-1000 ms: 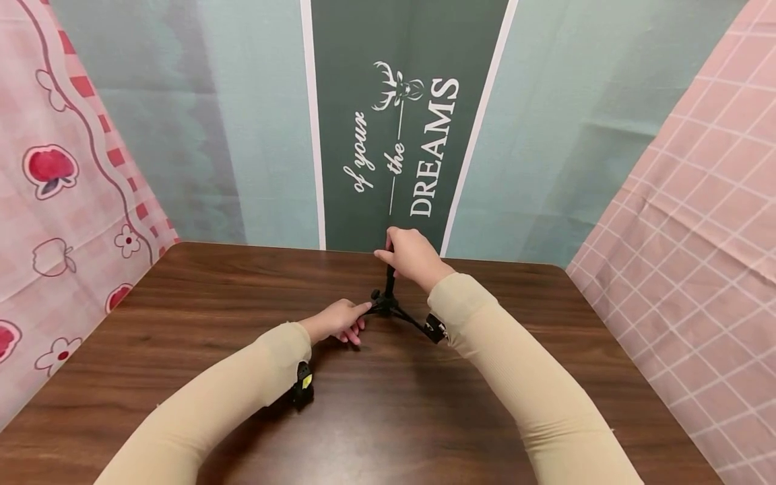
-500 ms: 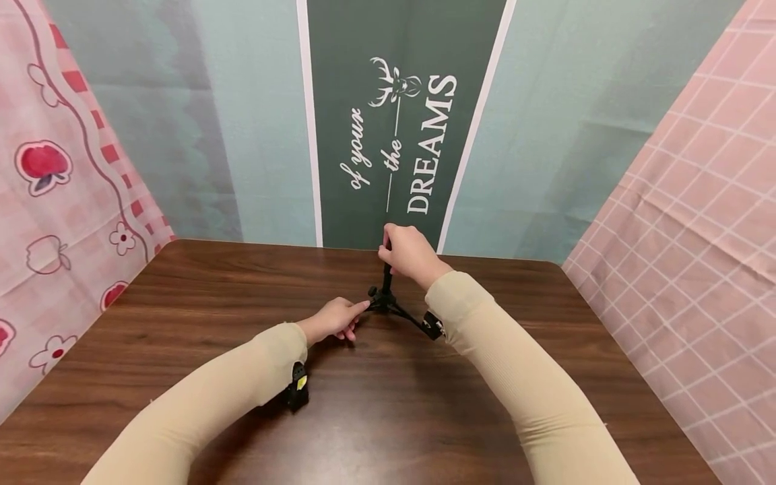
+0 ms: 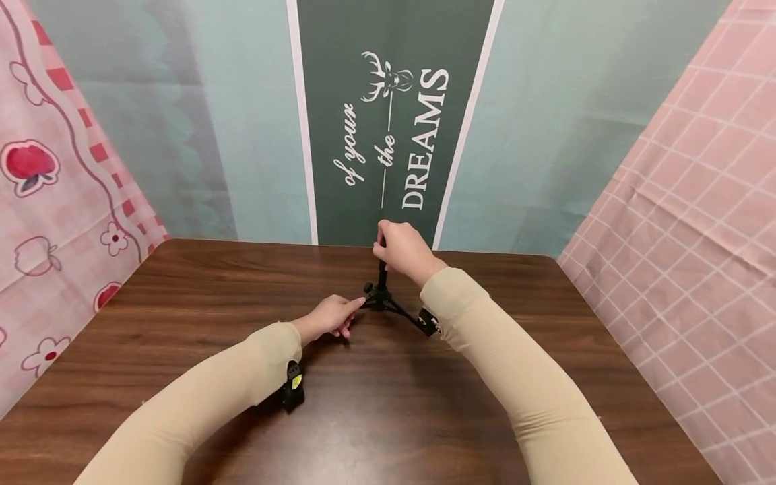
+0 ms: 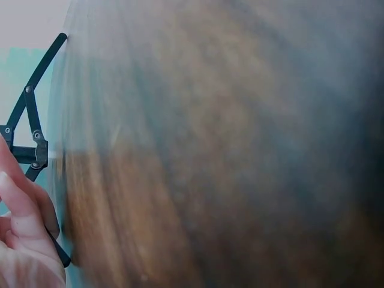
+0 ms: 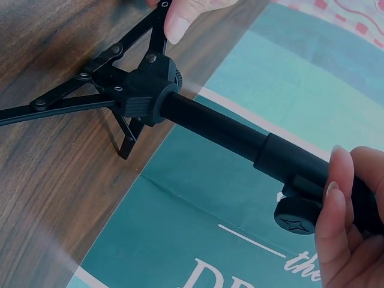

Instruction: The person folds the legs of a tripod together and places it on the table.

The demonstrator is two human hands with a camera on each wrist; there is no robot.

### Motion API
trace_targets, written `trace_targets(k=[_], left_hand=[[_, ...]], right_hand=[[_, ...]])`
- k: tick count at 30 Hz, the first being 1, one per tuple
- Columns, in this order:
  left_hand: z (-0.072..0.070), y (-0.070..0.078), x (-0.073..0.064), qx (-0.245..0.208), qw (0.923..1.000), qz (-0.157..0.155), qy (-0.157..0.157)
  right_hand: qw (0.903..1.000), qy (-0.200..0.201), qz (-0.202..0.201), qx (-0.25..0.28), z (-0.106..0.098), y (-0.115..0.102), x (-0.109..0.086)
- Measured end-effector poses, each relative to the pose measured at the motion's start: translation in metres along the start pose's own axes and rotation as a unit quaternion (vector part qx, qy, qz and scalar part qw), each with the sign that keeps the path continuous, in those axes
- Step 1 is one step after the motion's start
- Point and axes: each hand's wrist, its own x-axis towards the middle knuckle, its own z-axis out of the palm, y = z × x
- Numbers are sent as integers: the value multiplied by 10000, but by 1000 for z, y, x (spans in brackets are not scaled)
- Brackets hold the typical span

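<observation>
One stand leg [image 5: 139, 33] is pinched by my left hand [image 3: 331, 316] beside the hub [image 5: 141, 90]; above the hub, my right hand [image 3: 407, 250] curls round the pole [image 5: 213, 125] — adjusting, I judge; next needs steadiness.

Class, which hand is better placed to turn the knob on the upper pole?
Probably the right hand: its fingers grip the pole close beside that knob. The left hand is lower, at a leg of the stand.

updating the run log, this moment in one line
left hand: pinches tripod leg | right hand: holds pole | tripod: upright, legs splayed
</observation>
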Motion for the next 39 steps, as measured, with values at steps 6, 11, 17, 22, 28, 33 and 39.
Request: trace_targets(k=[6, 11, 17, 22, 28, 33, 39], left_hand=[[0, -2, -1, -30, 9999, 81, -72], [0, -2, -1, -36, 9999, 96, -53], [2, 0, -3, -55, 9999, 127, -86], [1, -1, -5, -56, 9999, 132, -81], [0, -2, -5, -44, 9998, 189, -62], [0, -3, -5, -96, 9998, 164, -76], [-1, -5, -4, -165, 9996, 196, -98]], right_hand=[[10000, -33, 5, 2, 1, 0, -1], [10000, -39, 7, 62, 0, 0, -3], [10000, -66, -20, 24, -2, -1, -5], [9999, -86, -86, 66, -2, -3, -7], [9999, -85, -60, 104, -3, -4, -9], [9999, -92, -74, 72, -3, -5, -8], [9999, -60, -101, 51, -3, -6, -8]])
